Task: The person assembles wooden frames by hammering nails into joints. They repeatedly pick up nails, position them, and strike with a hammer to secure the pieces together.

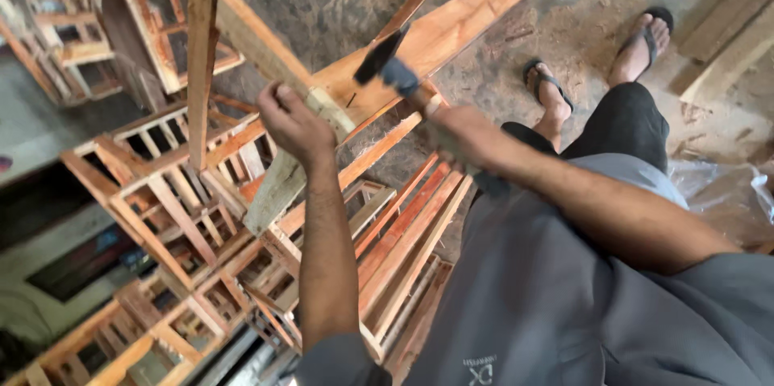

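Grey shirt [532,305] aside, left hand [294,124] clamps the frame [439,35] mid-frame, right hand [463,134] clenching the hammer [385,63]; a glancing blow could bend that nail [351,100] or smash my thumb.

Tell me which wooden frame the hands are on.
The raised frame at top centre: left hand grips its rail, right hand swings a hammer there; stacked frames lie untouched.

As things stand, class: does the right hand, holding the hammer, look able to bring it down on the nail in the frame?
Probably yes. The right hand holds the hammer just above the nail, nothing between them; the left hand grips the frame off to one side.
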